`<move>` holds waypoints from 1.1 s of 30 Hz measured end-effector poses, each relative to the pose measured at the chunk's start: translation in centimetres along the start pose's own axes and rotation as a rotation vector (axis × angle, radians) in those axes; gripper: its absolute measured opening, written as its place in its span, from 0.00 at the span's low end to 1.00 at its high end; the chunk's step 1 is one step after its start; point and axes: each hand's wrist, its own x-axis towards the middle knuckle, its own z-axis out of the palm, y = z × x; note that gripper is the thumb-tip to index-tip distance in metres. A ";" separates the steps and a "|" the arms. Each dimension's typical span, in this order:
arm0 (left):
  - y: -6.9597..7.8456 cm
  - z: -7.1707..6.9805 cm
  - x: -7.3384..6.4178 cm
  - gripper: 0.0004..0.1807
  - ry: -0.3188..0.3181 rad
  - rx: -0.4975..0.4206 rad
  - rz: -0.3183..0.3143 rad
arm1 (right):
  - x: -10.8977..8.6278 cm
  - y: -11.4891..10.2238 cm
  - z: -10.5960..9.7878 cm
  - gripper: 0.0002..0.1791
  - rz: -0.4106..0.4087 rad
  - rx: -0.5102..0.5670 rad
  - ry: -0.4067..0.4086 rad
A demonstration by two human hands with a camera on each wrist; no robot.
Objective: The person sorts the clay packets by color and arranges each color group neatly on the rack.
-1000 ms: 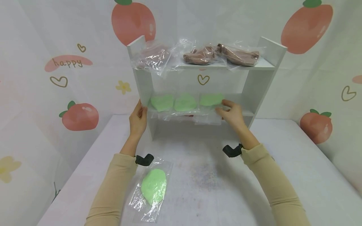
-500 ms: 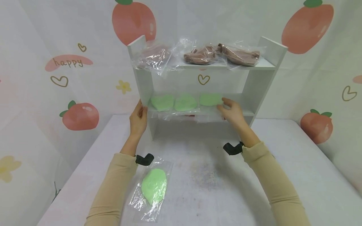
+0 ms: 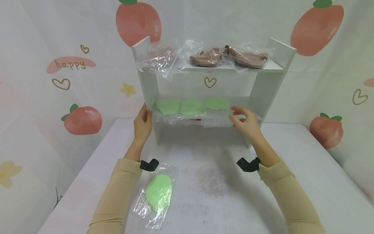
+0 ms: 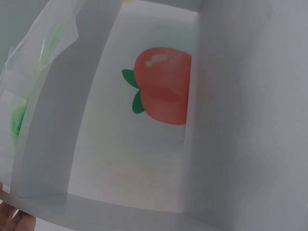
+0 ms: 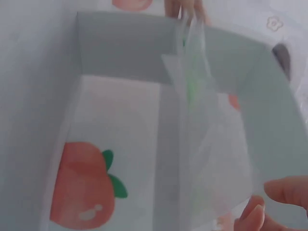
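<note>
A white two-tier shelf (image 3: 270, 94) stands on the table, with three clear bags of flat light-green pieces along its middle board: a left bag (image 3: 168, 106), a centre bag (image 3: 191, 106) and a right bag (image 3: 217, 103). My left hand (image 3: 142, 126) holds the shelf's left side panel by its front edge, at the height of that board. Just right of the right bag, my right hand (image 3: 246, 123) holds nothing, thumb and fingers apart. The right wrist view shows its fingers (image 5: 288, 190) beside the bag's loose plastic (image 5: 224, 163), which hangs past the board edge.
Another bagged green piece (image 3: 159, 192) lies on the table (image 3: 216, 208) at the front left. On the top board rest bags with brown, wrinkled contents (image 3: 246, 59). A fabric backdrop (image 3: 96, 39) with printed fruit hangs behind.
My right hand has let go of the right green bag and drawn back slightly right and down. That bag now lies flat on the board. The left hand has stayed put.
</note>
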 end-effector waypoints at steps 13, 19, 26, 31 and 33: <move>3.5 -0.4 -1.2 0.25 -0.015 0.020 -0.027 | -4.0 -0.2 2.9 0.18 -0.110 0.030 -0.089; 4.2 -0.3 -1.5 0.25 -0.009 0.020 -0.025 | -5.3 0.3 5.5 0.17 -0.144 0.063 -0.222; 2.5 -0.3 -0.7 0.25 -0.014 -0.004 -0.037 | -6.4 0.9 8.6 0.20 -0.155 0.069 -0.365; 0.4 -0.1 -0.1 0.26 -0.008 -0.002 -0.032 | -6.8 1.3 10.6 0.22 -0.156 0.078 -0.463; 0.1 -0.1 0.0 0.26 -0.004 0.004 -0.026 | -6.9 1.5 11.3 0.23 -0.159 0.079 -0.500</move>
